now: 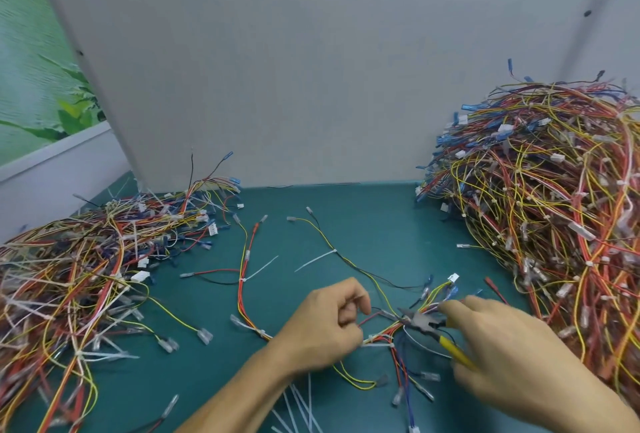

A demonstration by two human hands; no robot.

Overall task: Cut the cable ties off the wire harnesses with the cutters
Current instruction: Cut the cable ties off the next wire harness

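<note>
Soft, even light, apparently from above, fills the scene at middling brightness, leaving only faint, diffuse shade under the left hand on the teal counter. The right hand and the cutters in it are smeared by motion blur. The wide lens bows the edges of the grey back panel, and the wire pile at the left border turns soft and stretched.
</note>
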